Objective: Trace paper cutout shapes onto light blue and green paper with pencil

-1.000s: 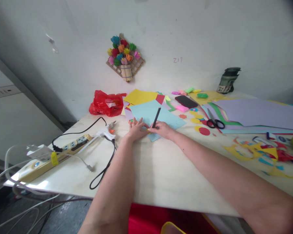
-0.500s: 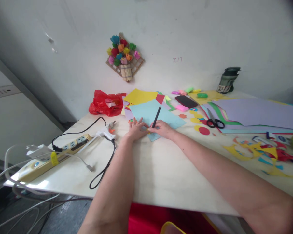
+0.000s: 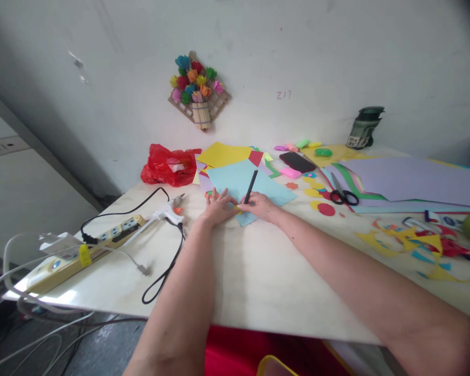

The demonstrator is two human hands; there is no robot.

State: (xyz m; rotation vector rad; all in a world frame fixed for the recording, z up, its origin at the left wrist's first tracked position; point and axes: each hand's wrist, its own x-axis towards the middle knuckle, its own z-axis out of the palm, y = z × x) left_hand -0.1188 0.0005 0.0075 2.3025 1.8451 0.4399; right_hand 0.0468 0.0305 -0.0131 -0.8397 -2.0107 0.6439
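A light blue sheet of paper (image 3: pixel 235 175) lies on the table under both hands. My right hand (image 3: pixel 260 206) grips a dark pen (image 3: pixel 251 185), its upper end leaning slightly right and its tip hidden by the fingers. Beside it, my left hand (image 3: pixel 218 208) rests on the sheet with its fingers spread. Between the fingertips of the two hands shows a small yellow piece of paper (image 3: pixel 237 208), mostly covered, with the left fingers touching it.
To the left are a white glue gun (image 3: pixel 168 211), a power strip (image 3: pixel 97 245) and loose cables. A red plastic bag (image 3: pixel 168 166) sits behind. Rightward lie a phone (image 3: pixel 297 162), scissors (image 3: pixel 343 196), paper circles (image 3: pixel 326 209), lilac sheets (image 3: pixel 415 180) and yellow scraps (image 3: pixel 399 240).
The whole view has shifted very slightly. Both hands and the pen keep nearly the same place on the blue sheet.
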